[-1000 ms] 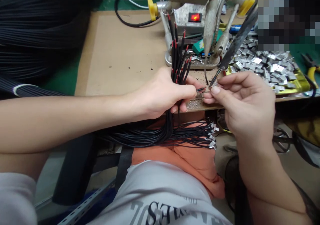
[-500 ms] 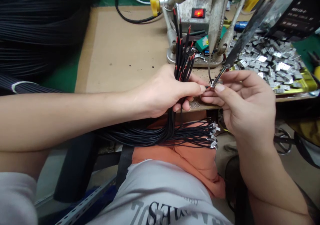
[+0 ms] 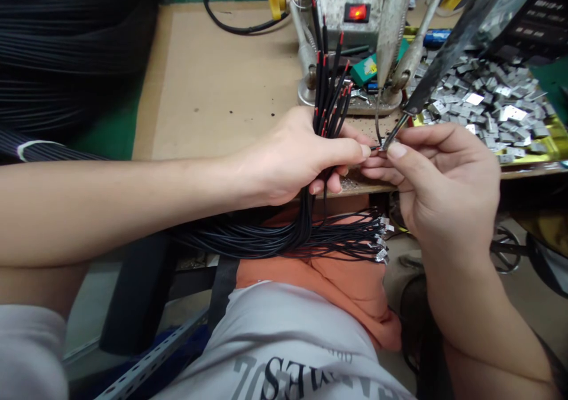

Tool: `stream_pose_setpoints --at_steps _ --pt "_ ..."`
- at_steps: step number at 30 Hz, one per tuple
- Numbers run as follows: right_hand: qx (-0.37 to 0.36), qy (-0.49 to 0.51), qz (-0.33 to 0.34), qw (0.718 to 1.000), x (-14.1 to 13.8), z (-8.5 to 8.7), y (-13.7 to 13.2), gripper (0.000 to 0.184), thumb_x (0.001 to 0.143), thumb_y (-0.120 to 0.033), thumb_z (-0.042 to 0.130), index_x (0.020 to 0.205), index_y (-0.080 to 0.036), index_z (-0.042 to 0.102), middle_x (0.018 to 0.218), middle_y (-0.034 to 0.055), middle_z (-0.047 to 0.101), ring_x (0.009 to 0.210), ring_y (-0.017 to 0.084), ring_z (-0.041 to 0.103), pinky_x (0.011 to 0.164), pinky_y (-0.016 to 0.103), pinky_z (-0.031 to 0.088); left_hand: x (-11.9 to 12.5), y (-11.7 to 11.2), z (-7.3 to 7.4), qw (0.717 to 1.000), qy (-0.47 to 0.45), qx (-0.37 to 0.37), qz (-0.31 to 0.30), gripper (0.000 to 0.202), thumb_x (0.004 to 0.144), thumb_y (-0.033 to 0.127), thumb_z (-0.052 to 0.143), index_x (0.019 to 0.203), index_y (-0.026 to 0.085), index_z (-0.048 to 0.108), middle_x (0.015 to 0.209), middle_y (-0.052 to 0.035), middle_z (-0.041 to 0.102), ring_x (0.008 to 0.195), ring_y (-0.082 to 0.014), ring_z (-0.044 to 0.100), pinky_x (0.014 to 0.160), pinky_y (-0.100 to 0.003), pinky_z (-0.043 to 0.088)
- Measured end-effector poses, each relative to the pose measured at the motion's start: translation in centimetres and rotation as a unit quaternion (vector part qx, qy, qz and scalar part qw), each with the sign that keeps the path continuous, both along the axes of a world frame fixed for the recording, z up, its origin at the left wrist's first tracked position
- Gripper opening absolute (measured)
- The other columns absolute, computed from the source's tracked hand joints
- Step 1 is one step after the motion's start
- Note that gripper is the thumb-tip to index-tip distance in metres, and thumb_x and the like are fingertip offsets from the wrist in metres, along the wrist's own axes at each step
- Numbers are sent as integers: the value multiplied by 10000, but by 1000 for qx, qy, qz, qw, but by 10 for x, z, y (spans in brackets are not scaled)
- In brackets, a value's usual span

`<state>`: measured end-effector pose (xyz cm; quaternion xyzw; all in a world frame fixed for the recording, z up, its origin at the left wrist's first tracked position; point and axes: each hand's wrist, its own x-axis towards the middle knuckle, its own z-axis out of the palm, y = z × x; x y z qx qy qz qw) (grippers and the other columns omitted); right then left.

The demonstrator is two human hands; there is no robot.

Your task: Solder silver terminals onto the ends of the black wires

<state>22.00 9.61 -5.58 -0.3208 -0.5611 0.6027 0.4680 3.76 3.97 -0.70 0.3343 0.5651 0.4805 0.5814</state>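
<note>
My left hand [image 3: 306, 157] is wrapped round a bundle of black cables [image 3: 329, 86] whose red-tipped ends stand up above the fist. Between its thumb and forefinger a single cable end points right. My right hand [image 3: 444, 175] pinches a small metal connector [image 3: 382, 147] at that cable's tip; the fingers hide most of it. The tip of a soldering iron [image 3: 397, 129] comes down from the upper right onto the connector. A thin solder feed tube [image 3: 378, 113] reaches the same spot from above. Cables with connectors [image 3: 380, 243] on their ends lie across my lap.
A metal soldering stand [image 3: 350, 33] with a lit red switch [image 3: 357, 13] stands at the back. Right of it, a yellow tray [image 3: 557, 142] holds loose metal connectors [image 3: 501, 107]. A thick mass of black cable [image 3: 75, 57] lies at the left, beside the brown board [image 3: 213, 80].
The camera view has shifted slightly. Both hands keep the cable and connector at the iron's tip, with no clear change of grip.
</note>
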Motion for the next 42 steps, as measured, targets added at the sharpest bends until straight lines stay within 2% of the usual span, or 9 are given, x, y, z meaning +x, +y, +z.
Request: stream_pose_setpoints --at_steps 8,22,32,42 --pt "3 4 -5 1000 -1 2 0 170 958 -87 851 998 -229 766 822 -18 858 752 184 884 775 271 775 0 0 1 1000 -7 -2 -3 189 977 -37 697 880 111 765 514 45 620 396 -63 576 354 -128 352" --pt "6 -11 -6 1000 0 0 -3 156 969 -144 849 1025 -255 755 839 -39 846 801 189 890 799 304 784 0 0 3 1000 -6 -8 -5 199 975 -42 692 878 114 768 501 57 612 388 -62 572 349 -127 358" --pt "12 -18 3 1000 2 -2 -3 198 939 -185 918 1015 -253 748 848 -31 848 774 182 883 793 287 773 -1 -1 1 1000 8 -15 -6 145 945 -23 749 896 108 790 550 17 678 398 -66 587 362 -137 378" --pt "15 -12 -1 1000 1 -2 -4 227 905 -105 908 934 -245 733 784 -39 818 715 210 869 734 351 790 -2 -1 -5 999 -16 11 -32 173 970 -20 771 849 103 786 668 -14 778 438 -74 668 399 -135 451"
